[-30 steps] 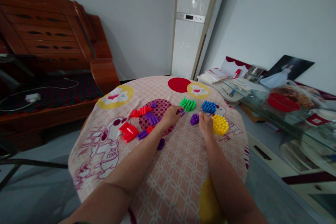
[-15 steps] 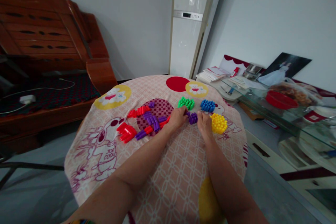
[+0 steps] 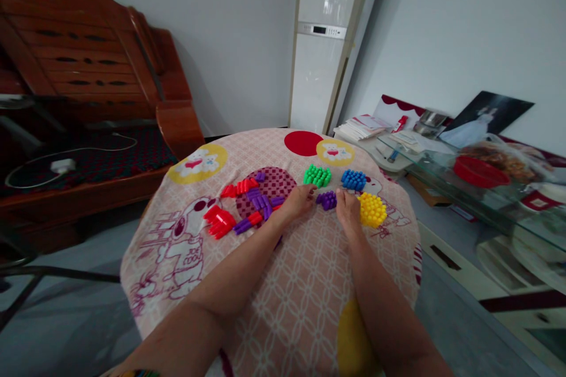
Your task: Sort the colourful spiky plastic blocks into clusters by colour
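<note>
Flanking the purple cluster (image 3: 328,200), the person's two hands work toward the right of the table. The left hand (image 3: 300,201) lies to its left with fingers bent and drawn in narrow; whether a piece is between them cannot be told. The right hand (image 3: 348,207) is curled small just beside the cluster's right side, perhaps to steady it, though contact is unclear.

Colour seems to decide the layout: the green cluster (image 3: 317,176) sits on the far side, the blue cluster (image 3: 353,179) far and to the right, and the yellow cluster (image 3: 372,210) just right of the right hand, all within short reach. To the left, loose purple pieces (image 3: 260,203) lie crosswise among loose red pieces (image 3: 220,222), apparently spread out so single ones can be picked up easily.

Under everything is a round table with a pink patterned cloth (image 3: 300,306), printed with cartoon figures and coloured circles. Beyond it stands a tall white appliance (image 3: 316,76); at left is a carved wooden bench (image 3: 88,65); at right, a glass shelf (image 3: 499,200) carries a red bowl (image 3: 481,171).
</note>
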`<state>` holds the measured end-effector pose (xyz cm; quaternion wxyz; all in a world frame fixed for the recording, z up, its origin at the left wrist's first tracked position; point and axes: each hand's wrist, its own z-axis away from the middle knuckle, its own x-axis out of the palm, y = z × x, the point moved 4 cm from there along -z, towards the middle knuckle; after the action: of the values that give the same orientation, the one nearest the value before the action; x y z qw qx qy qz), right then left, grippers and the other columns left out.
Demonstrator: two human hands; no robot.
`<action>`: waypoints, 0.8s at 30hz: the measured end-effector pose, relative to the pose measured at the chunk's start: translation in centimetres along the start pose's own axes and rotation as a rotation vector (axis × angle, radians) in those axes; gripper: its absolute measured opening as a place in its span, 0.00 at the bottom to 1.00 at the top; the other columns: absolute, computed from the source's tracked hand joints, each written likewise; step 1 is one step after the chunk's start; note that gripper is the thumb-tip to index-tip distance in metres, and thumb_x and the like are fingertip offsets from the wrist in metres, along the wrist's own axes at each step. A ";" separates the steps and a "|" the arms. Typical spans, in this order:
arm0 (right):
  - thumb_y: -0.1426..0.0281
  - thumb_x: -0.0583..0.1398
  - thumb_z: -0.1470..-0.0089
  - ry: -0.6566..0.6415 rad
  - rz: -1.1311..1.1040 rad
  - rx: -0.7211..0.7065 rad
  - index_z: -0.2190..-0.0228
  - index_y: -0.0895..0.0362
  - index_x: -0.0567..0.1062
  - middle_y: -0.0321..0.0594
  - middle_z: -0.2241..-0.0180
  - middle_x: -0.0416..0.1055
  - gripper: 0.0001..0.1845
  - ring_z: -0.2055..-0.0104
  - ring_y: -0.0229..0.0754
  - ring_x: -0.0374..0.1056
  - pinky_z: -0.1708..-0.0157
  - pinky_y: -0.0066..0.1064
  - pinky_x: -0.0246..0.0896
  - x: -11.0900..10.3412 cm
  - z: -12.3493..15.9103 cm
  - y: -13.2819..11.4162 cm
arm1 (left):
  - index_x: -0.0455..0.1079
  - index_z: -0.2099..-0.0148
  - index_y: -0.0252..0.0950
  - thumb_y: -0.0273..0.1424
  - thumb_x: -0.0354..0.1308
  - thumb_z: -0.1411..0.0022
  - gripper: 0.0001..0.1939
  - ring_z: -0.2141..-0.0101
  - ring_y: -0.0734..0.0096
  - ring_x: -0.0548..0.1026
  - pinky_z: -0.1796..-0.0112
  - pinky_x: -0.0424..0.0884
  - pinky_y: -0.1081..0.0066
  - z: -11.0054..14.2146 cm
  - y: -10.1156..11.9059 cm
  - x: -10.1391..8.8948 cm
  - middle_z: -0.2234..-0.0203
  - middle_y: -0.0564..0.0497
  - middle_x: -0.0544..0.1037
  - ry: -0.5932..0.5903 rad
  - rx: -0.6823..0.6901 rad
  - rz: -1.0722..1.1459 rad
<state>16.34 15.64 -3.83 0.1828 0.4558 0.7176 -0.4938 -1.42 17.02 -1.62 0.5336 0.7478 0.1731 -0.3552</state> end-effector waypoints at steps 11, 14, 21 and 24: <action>0.58 0.44 0.36 -0.003 -0.023 -0.017 0.78 0.55 0.71 0.46 0.77 0.72 0.27 0.72 0.44 0.64 0.71 0.33 0.49 -0.2 0.0 -0.2 | 0.79 0.63 0.39 0.26 0.62 0.51 0.11 0.66 0.66 0.77 0.65 0.68 0.73 2.1 -4.0 -8.1 0.68 0.51 0.82 -0.171 -0.102 -0.514; 0.58 0.44 0.36 -0.007 -0.017 -0.011 0.78 0.55 0.71 0.46 0.78 0.71 0.27 0.72 0.44 0.65 0.71 0.32 0.50 -0.2 0.0 -0.2 | 0.79 0.66 0.39 0.25 0.61 0.52 0.10 0.71 0.70 0.75 0.70 0.65 0.75 2.1 -4.2 -7.7 0.74 0.53 0.80 -0.215 -0.086 -0.456; 0.60 0.44 0.36 -0.021 -0.006 -0.028 0.77 0.56 0.73 0.45 0.76 0.72 0.26 0.71 0.44 0.65 0.70 0.33 0.49 -0.2 0.1 -0.2 | 0.78 0.67 0.34 0.26 0.59 0.49 0.07 0.72 0.70 0.75 0.70 0.67 0.75 1.6 -2.4 -7.8 0.75 0.51 0.80 -0.073 -0.059 -0.287; 0.60 0.44 0.36 -0.022 -0.007 -0.024 0.76 0.57 0.73 0.46 0.76 0.72 0.27 0.71 0.44 0.65 0.70 0.33 0.49 -0.1 0.1 -0.2 | 0.77 0.64 0.33 0.25 0.58 0.47 0.08 0.71 0.72 0.77 0.67 0.69 0.76 1.5 -0.5 -6.4 0.73 0.51 0.80 -0.034 0.053 -0.115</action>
<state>16.26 15.50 -3.70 0.1943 0.4455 0.7232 -0.4907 -6.64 16.60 2.41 0.4951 0.7444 0.1970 -0.4023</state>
